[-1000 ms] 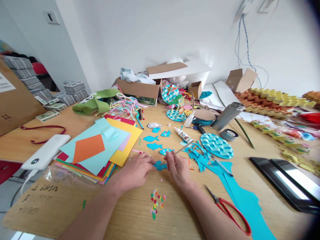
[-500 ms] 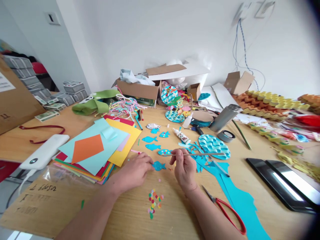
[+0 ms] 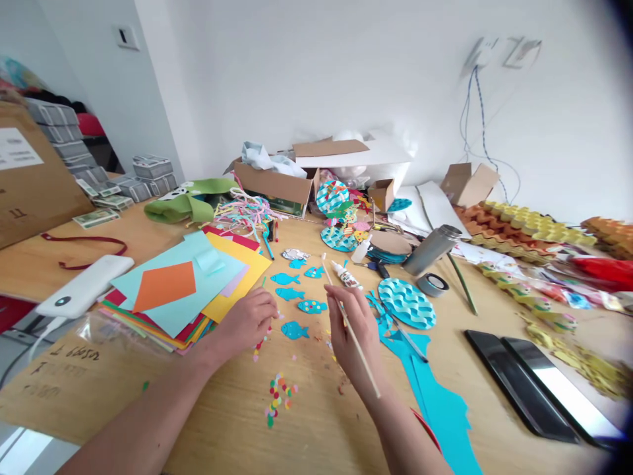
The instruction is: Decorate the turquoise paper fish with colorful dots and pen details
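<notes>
My right hand (image 3: pixel 353 324) grips a thin wooden stick (image 3: pixel 364 363). Its far tip points up the table beside the white glue bottle (image 3: pixel 346 274), and its near end lies over my wrist. My left hand (image 3: pixel 251 318) is curled just left of a plain blue paper fish (image 3: pixel 295 330), apart from it; whatever its fingers may hold is hidden. A blue fish with coloured dots (image 3: pixel 312 307) lies above that one, among several other blue paper fish (image 3: pixel 289 294). Small coloured paper dots (image 3: pixel 280 393) lie in a loose cluster between my forearms.
Coloured paper sheets (image 3: pixel 171 290) are stacked on the left beside a white power bank (image 3: pixel 85 285). To the right are blue paper scraps (image 3: pixel 438 402), a patterned disc (image 3: pixel 407 303), a steel flask (image 3: pixel 433 251) and dark tablets (image 3: pixel 519 386). Scissors (image 3: pixel 425 427) are partly hidden under my right forearm.
My left hand has come off the blue fish and moved left. My right hand has swung the stick from lying crosswise to pointing up the table. The view has shifted slightly.
</notes>
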